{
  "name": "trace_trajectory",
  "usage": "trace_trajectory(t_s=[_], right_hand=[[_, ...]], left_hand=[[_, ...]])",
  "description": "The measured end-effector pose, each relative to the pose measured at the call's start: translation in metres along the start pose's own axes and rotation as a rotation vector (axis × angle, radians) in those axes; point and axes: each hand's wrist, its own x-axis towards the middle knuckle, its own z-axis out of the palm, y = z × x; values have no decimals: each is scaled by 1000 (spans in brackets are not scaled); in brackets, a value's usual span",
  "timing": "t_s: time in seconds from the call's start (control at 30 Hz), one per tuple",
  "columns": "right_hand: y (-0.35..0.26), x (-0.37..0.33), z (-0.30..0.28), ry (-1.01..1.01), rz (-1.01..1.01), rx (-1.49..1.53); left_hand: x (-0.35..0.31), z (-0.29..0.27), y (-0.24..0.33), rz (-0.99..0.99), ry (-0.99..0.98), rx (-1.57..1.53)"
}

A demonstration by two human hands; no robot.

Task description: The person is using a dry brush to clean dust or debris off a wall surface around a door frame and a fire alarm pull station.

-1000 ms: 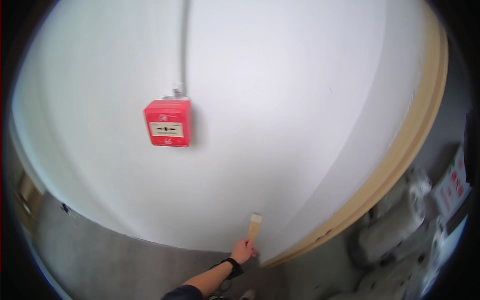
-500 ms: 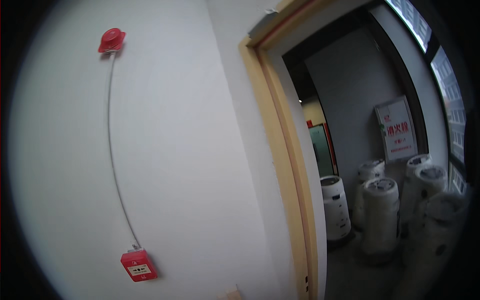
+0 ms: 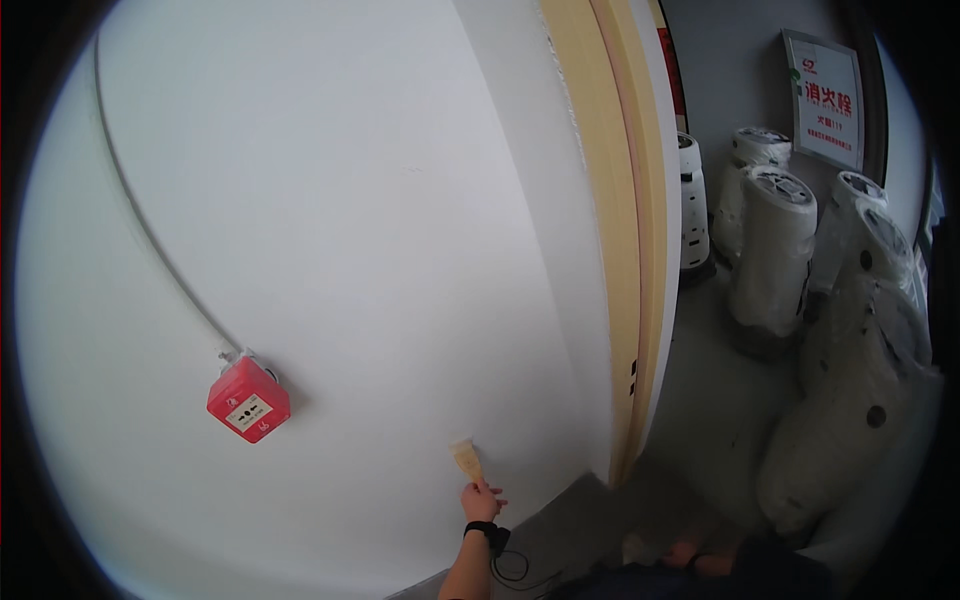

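Note:
A flat, pale wooden-handled brush (image 3: 466,460) is pinched in my left hand (image 3: 481,501), with its wide end up against or just off the white wall (image 3: 380,300). From this view I cannot tell whether it touches. A black band with a dangling cable circles that wrist. Farther right and low down, my right hand (image 3: 684,555) shows dimly in front of dark clothing. Beside its fingers is a small whitish thing (image 3: 635,548), too blurred to name, and whether the hand grips it is unclear.
A red fire alarm call point (image 3: 249,399) with a conduit (image 3: 150,225) is mounted on the wall at left. The wooden door frame (image 3: 612,230) rises right of the wall. Beyond it stand several plastic-wrapped white cylinders (image 3: 775,250) and a red-lettered white panel (image 3: 826,100).
My view has tilted down. The wall alarm at the top has left the picture, and my hands have come in at the bottom. Earlier only the brush's end showed at the lower edge.

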Motion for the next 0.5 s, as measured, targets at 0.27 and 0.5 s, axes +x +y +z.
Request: trace_trajectory(t_s=[0.27, 0.5], right_hand=[[6, -60, -51, 56, 284, 177], [4, -54, -70, 189, 234, 281]], left_hand=[[-21, 28, 68, 202, -197, -262], [-8, 55, 55, 236, -64, -231]])
